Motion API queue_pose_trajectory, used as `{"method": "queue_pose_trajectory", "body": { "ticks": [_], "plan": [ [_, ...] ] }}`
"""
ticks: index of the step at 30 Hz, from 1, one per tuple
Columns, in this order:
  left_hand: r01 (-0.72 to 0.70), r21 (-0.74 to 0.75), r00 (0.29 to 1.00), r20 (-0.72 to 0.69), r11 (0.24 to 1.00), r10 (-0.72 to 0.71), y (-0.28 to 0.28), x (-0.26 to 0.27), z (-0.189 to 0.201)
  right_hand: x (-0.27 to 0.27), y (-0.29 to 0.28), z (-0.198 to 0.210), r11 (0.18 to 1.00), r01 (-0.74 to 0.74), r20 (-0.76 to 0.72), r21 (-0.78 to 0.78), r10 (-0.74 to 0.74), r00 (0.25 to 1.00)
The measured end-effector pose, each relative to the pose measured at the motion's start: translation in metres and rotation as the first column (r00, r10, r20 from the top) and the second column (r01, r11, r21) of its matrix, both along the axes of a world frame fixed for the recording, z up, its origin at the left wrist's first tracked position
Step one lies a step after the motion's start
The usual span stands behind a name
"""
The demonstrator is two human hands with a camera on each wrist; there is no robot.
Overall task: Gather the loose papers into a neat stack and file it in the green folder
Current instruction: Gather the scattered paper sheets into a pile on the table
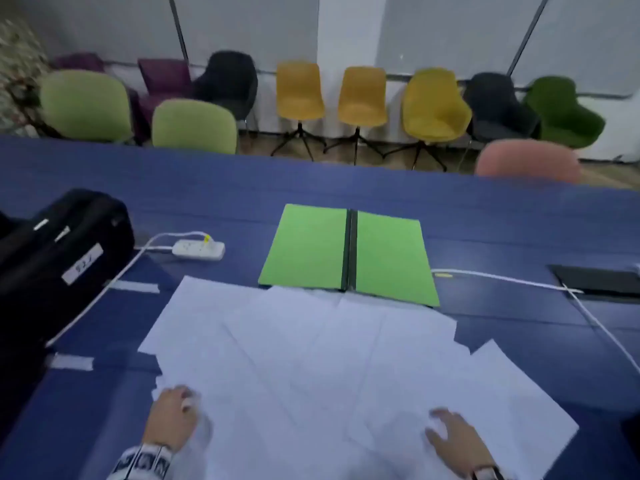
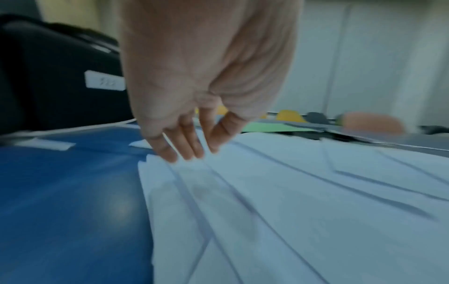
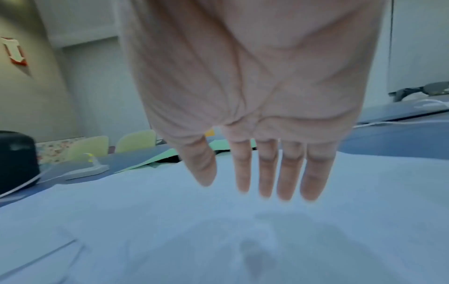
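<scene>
The loose white sheets of paper (image 1: pixel 311 358) lie fanned and overlapping across the lower middle of the head view, their far edges running up to and touching the near edge of the open green card folder (image 1: pixel 308 251). That spread is why you have one hand at each side: your left hand (image 1: pixel 173 415) sits at the lower left of the frame on the sheets' outer left edge, and your right hand (image 1: pixel 450 438) sits at the lower right on the top sheets there, so you can sweep both sides inward.

In the left wrist view your left hand's fingers (image 2: pixel 187 142) are straight and close together, tips at the paper's edge where it meets the blue counter (image 2: pixel 60 192); they grip nothing. In the right wrist view your right hand's fingers (image 3: pixel 267 169) are straight and slightly apart, hovering over or just brushing the sheets; actual contact is too blurred to tell. Neither hand pinches a sheet.

The folder lies flat and open above the papers in the centre of the head view, both green leaves showing with the dark spine between, presumably ready to receive the stack.

Further out, a white power strip (image 1: pixel 199 249) with its white cable sits left of the folder, and a black zipped bag (image 1: pixel 59 258) fills the left edge.
</scene>
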State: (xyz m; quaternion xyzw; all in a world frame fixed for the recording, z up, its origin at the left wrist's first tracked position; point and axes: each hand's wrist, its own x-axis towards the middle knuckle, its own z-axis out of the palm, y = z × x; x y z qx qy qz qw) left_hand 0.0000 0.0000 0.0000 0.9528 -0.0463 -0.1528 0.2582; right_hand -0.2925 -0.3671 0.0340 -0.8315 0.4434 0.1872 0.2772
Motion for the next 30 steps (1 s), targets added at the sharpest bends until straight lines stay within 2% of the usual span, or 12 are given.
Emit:
{"method": "queue_pose_trajectory", "body": {
  "ticks": [2,4,6,9,12,16,18,21,24,27,29,30],
  "plan": [
    [-0.261,0.064,0.964,-0.035,0.963,0.263,-0.002,0.005,0.008,0.017,-0.003,-0.005,0.994,0.086,-0.017,-0.074,-0.088,0.996],
    [-0.485,0.130,0.861,-0.104,0.865,0.498,-0.002,0.007,0.016,0.032,-0.004,-0.008,0.975,0.176,-0.046,-0.139,-0.183,0.982],
    [-0.537,0.208,0.790,-0.216,0.818,0.574,0.003,-0.004,0.015,0.037,0.004,-0.019,0.950,0.275,-0.093,-0.150,-0.291,0.952],
    [-0.559,0.117,0.765,-0.308,0.821,0.565,0.007,0.002,0.010,0.037,0.011,-0.034,0.901,0.418,-0.101,-0.112,-0.429,0.898],
    [-0.562,-0.053,0.792,-0.322,0.826,0.519,-0.008,0.003,0.003,0.047,0.027,-0.042,0.914,0.387,-0.096,-0.120,-0.399,0.912],
    [-0.522,-0.022,0.825,-0.266,0.853,0.498,-0.017,-0.002,-0.004,0.056,0.043,-0.045,0.965,0.251,-0.066,-0.079,-0.257,0.964],
    [-0.499,-0.004,0.836,-0.264,0.867,0.480,-0.013,0.001,-0.006,0.054,0.036,-0.041,0.955,0.282,-0.019,-0.091,-0.285,0.958],
    [-0.476,0.029,0.850,-0.243,0.879,0.468,-0.006,0.005,-0.009,0.030,0.014,-0.034,0.843,0.513,0.028,-0.162,-0.516,0.856],
    [-0.531,-0.027,0.843,-0.114,0.847,0.525,-0.009,0.002,-0.008,-0.001,-0.003,-0.033,0.666,0.715,-0.004,-0.213,-0.732,0.681],
    [-0.540,-0.069,0.840,-0.111,0.839,0.531,-0.013,-0.005,-0.007,-0.013,-0.010,-0.032,0.520,0.840,-0.038,-0.155,-0.853,0.521],
    [-0.517,0.027,0.851,-0.091,0.855,0.517,-0.014,-0.010,-0.007,-0.012,-0.010,-0.030,0.516,0.844,-0.024,-0.149,-0.855,0.518],
    [-0.501,0.091,0.860,-0.052,0.860,0.507,-0.014,-0.013,-0.008,-0.010,-0.010,-0.032,0.547,0.823,-0.010,-0.151,-0.834,0.552]
  ]
}}
